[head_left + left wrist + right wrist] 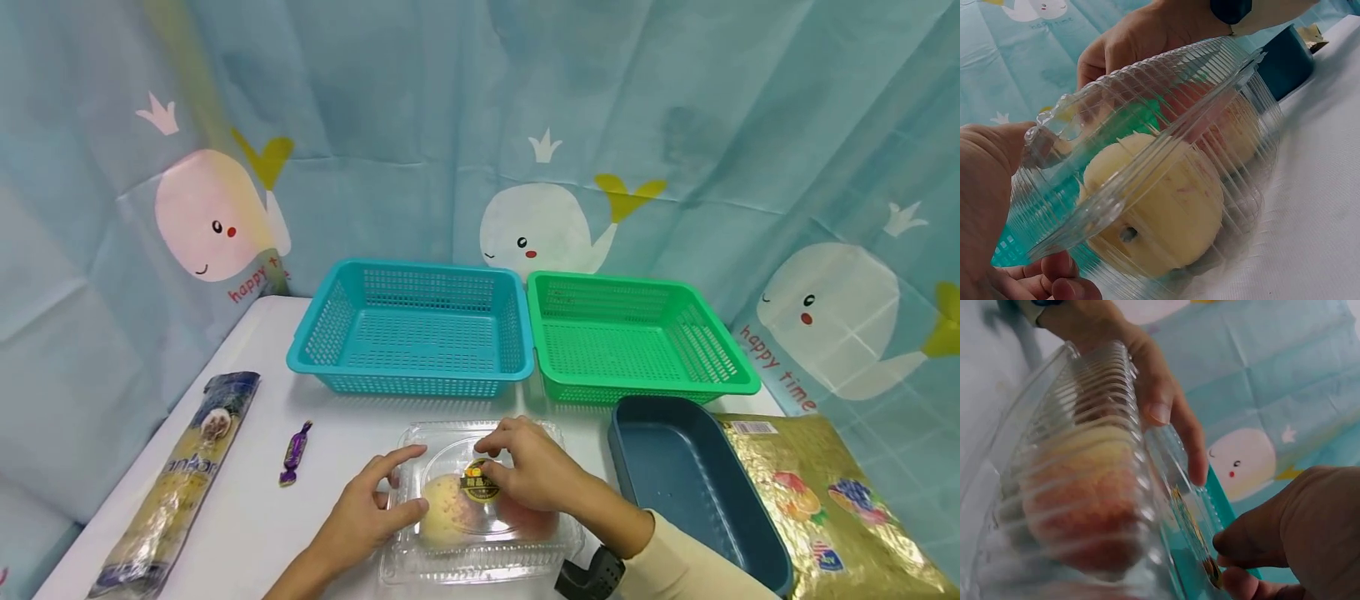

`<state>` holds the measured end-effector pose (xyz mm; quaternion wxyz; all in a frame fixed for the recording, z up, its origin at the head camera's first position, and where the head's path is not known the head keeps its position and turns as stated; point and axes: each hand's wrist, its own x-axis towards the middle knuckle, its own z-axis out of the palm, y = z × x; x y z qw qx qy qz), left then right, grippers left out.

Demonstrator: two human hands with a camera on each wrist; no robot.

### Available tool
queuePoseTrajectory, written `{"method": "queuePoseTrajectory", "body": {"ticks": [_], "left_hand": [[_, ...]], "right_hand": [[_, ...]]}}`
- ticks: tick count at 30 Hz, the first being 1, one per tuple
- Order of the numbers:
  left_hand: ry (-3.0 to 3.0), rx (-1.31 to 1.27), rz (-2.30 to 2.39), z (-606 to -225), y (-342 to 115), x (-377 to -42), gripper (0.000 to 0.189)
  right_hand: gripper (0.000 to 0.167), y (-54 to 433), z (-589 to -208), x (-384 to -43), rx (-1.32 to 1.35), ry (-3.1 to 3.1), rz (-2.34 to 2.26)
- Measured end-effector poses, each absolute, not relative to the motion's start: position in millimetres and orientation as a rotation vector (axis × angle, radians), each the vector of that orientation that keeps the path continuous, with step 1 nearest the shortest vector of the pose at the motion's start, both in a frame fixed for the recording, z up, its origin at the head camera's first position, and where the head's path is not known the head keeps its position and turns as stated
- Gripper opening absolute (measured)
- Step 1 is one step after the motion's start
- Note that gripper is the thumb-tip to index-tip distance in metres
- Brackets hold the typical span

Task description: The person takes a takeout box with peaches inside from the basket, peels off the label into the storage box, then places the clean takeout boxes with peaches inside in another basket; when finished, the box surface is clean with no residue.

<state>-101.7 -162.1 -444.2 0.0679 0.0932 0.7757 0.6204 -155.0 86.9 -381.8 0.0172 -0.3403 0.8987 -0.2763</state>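
lower centre, your clear box [480, 567] sits below the blue basket's [411, 385] edge, slim bare table [352, 412] between; your left hand [360, 510] rests loosely on the lid [450, 455], your right hand [531, 463] curls at the sticker [477, 485] (pinching or not, cannot tell).

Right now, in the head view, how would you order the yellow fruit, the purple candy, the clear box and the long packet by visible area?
Largest to smallest:
1. Clear box
2. Long packet
3. Yellow fruit
4. Purple candy
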Motion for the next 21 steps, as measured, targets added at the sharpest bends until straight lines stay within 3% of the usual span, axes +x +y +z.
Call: {"method": "queuePoseTrajectory", "body": {"ticks": [13, 21], "left_hand": [[2.348, 0.273, 1.871, -444.1, -162.9, -101.2, 0.060], [2.316, 0.270, 1.889, -443.2, -161.7, -101.0, 0.062]], "right_hand": [[0.008, 78.8, -382.2, -153.2, -0.978, 2.833, -0.863], [0.019, 79.6, -381.3, -153.7, -0.901, 2.808, -0.950]]}}
